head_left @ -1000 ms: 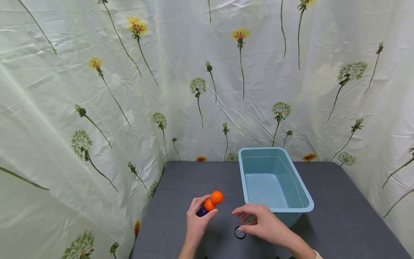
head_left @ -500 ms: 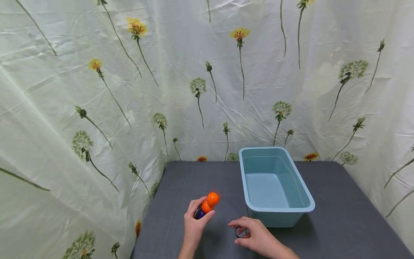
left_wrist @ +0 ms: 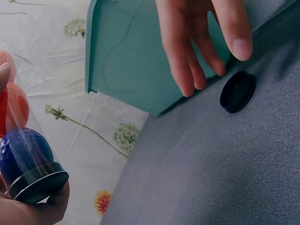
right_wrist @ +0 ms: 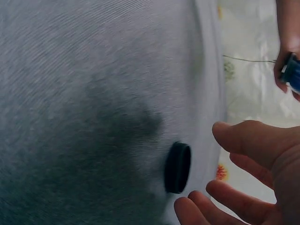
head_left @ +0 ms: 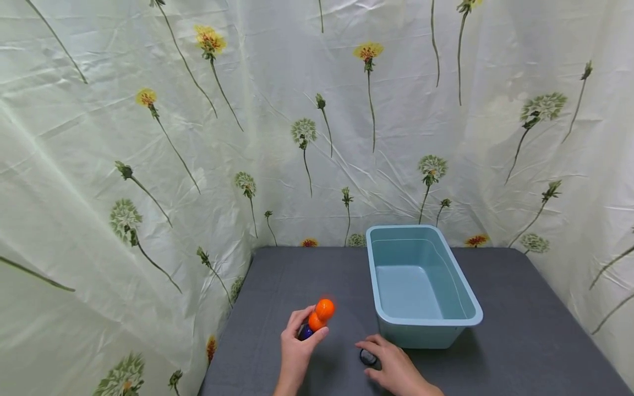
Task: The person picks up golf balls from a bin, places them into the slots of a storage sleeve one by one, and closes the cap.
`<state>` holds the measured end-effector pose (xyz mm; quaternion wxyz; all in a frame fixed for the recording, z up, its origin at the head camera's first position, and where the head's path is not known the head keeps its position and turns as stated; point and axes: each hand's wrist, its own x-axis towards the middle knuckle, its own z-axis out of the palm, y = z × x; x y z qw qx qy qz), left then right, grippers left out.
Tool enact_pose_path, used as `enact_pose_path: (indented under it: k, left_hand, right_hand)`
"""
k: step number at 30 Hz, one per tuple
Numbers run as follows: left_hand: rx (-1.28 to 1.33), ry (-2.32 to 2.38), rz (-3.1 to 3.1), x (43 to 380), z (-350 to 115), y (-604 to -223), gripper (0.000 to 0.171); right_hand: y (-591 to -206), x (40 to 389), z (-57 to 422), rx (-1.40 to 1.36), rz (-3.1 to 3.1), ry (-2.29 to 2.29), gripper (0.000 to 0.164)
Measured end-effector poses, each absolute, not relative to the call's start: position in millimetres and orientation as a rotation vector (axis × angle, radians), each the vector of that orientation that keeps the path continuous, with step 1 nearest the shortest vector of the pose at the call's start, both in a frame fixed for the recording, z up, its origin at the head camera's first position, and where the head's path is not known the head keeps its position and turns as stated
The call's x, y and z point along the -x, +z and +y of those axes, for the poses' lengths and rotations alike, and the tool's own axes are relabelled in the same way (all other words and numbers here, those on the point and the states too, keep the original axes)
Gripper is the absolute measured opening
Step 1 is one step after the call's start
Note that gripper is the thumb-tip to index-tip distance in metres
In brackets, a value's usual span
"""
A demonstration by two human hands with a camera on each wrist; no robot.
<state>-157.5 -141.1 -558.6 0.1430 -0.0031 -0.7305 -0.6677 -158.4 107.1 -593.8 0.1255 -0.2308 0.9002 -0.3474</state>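
My left hand (head_left: pixel 296 347) grips a clear tube (left_wrist: pixel 41 149) of balls above the table, fingers on one side and thumb on the other. Two orange balls (head_left: pixel 324 309) sit at its upper end, with a blue ball (left_wrist: pixel 26 150) below them against a black end cap (left_wrist: pixel 43 186). A loose, round black cap (right_wrist: pixel 178 168) lies on the table under my right hand (head_left: pixel 394 367). That hand's thumb and fingers are spread on either side of the cap, apart from it in the right wrist view.
A light blue plastic bin (head_left: pixel 380 294) stands on the dark grey table (head_left: pixel 307 269) just beyond my right hand. Behind the table hangs a white curtain (head_left: pixel 267 137) with a dandelion print.
My right hand has come down and slightly closer to me, over the loose cap. The left hand has shifted a little left and down, still holding the tube.
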Motion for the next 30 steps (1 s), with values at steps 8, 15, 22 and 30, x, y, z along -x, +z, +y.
enact_pose_path:
  k: [8, 15, 22, 30]
  left_hand:
    - [-0.004, -1.934, -2.112, 157, -140, -560, 0.042]
    - [-0.04, -1.938, -2.144, 157, -140, -562, 0.041]
    - [-0.029, -1.941, -2.139, 158, -141, -561, 0.041]
    - [-0.022, -1.943, -2.137, 158, -142, -562, 0.044]
  right_hand:
    - [-612, 158, 107, 0.746, 2.747, -0.902, 0.049]
    - [-617, 160, 105, 0.758, 2.74, -0.901, 0.045]
    - [-618, 163, 103, 0.745, 2.749, -0.871, 0.044]
    - [-622, 163, 105, 0.736, 2.74, -0.871, 0.044]
